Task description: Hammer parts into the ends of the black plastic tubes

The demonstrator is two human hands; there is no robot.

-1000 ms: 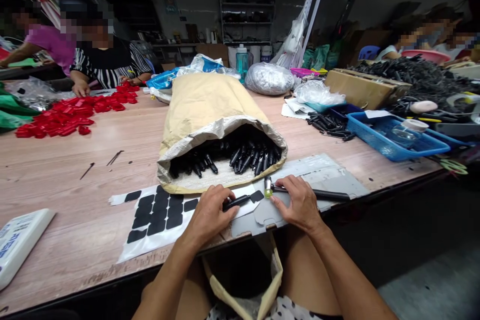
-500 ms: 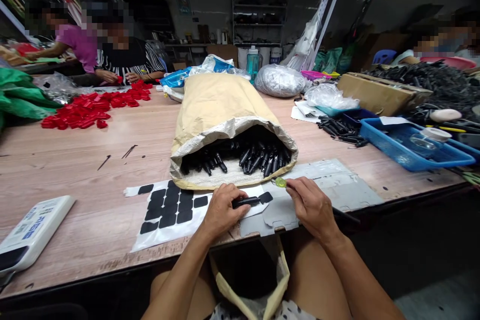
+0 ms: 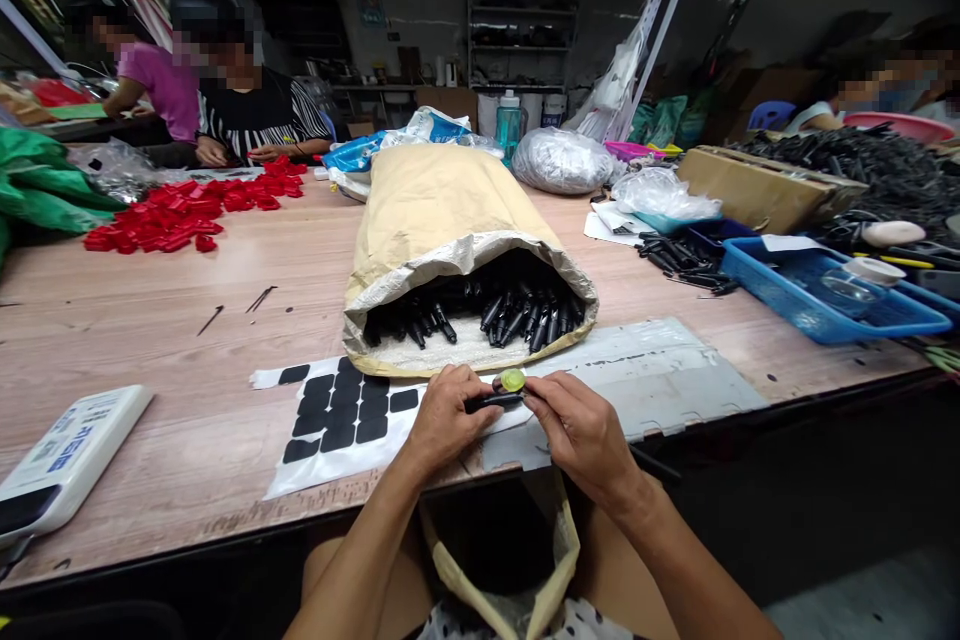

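Observation:
My left hand is closed around a slim black pen-like tube, held level above the table's front edge. At the tube's right end, my right hand pinches a small round yellow-green piece; its exact kind is unclear. A dark rod shows below the right hand, and whether the hand grips it is hidden. To the left lies a white backing sheet with rows of black rounded-square stickers. Just beyond both hands, a beige sack lies with its mouth toward me, holding many black tubes.
Grey board covers the table front at right. Farther right stands a blue tray near loose black parts. A white device sits at left. Red pieces lie before a co-worker. An open sack hangs at my lap.
My right hand has moved left with the yellow-green piece, up to the tube in my left hand. The black square at the tube's end is no longer visible. My left hand stays in place.

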